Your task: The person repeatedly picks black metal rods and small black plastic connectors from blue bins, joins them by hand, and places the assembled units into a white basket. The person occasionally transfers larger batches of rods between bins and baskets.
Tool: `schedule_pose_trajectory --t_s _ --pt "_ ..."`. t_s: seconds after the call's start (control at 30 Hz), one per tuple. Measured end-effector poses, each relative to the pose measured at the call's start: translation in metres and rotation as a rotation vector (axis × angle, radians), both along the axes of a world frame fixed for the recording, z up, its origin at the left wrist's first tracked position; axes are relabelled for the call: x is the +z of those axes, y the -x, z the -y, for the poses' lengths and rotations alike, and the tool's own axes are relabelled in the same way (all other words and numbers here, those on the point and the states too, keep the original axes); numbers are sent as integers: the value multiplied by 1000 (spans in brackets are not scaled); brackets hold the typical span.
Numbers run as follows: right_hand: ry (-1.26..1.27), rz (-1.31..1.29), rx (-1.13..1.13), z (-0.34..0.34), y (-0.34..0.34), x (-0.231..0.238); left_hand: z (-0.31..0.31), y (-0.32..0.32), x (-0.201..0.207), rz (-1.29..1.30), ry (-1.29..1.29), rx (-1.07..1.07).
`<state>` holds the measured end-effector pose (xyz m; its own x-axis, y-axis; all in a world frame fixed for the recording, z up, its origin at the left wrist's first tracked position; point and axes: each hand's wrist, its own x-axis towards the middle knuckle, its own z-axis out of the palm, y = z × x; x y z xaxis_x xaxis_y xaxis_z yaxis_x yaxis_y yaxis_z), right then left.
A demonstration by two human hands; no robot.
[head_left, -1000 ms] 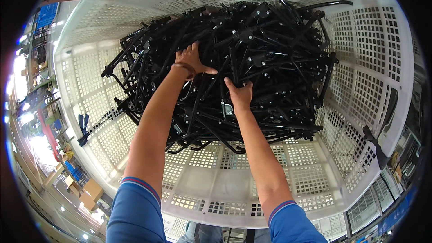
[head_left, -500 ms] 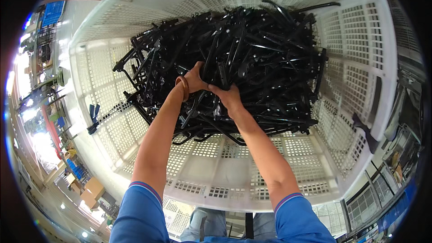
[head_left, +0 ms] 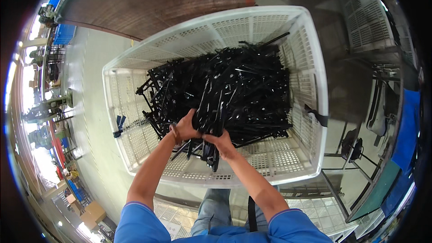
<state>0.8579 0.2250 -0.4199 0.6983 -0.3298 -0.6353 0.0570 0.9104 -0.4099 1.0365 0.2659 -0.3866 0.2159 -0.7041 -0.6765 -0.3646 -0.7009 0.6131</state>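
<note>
A heap of long, thin black rod-like parts [head_left: 258, 90] fills the middle of a white perforated plastic crate [head_left: 270, 181]. Both hands grip a bundle of these black rod-like parts [head_left: 209, 108] over the crate's near side. My left hand [head_left: 187, 127], with a brown bangle at its wrist, is wrapped around the bundle's left side. On the opposite side, my right hand [head_left: 224, 145] closes around it, thumb on top. The bundle's lower ends stick out below the hands toward me. My fingers underneath are hidden, and the parts' exact kind cannot be made out.
A brown wooden-looking surface [head_left: 157, 2] lies beyond the crate. Dark straps [head_left: 316, 115] hang on the right wall and others [head_left: 119, 126] on the left. Another white crate [head_left: 366, 15] stands far right, above a metal frame [head_left: 335, 189]. A cardboard box [head_left: 93, 214] sits lower left.
My view has drawn back, so the crate looks smaller and more floor shows. Both hands have come up and nearer with the bundle, which now stands out from the heap.
</note>
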Motion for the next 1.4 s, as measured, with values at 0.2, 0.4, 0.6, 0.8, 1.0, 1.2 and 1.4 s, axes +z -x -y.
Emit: schedule_pose_trajectory --t_s 0.2,0.4,0.6,0.8,1.0,1.2,1.4 --pt "198 -80 129 -36 51 117 -48 54 143 91 202 -10" --pt "276 88 46 -45 130 253 -65 130 272 -13 335 48" --pt "634 -2 -92 -53 247 345 -45 224 326 -211 597 -154" --pt "774 -293 -477 -83 392 405 3 378 391 -187 859 -668" --pt "740 -371 -745 -84 523 427 47 520 403 -286 886 -878" --pt "699 -318 -924 -44 698 411 101 714 419 -260 892 -990" --pt "552 -188 -978 25 857 361 169 867 358 -209 672 -879"
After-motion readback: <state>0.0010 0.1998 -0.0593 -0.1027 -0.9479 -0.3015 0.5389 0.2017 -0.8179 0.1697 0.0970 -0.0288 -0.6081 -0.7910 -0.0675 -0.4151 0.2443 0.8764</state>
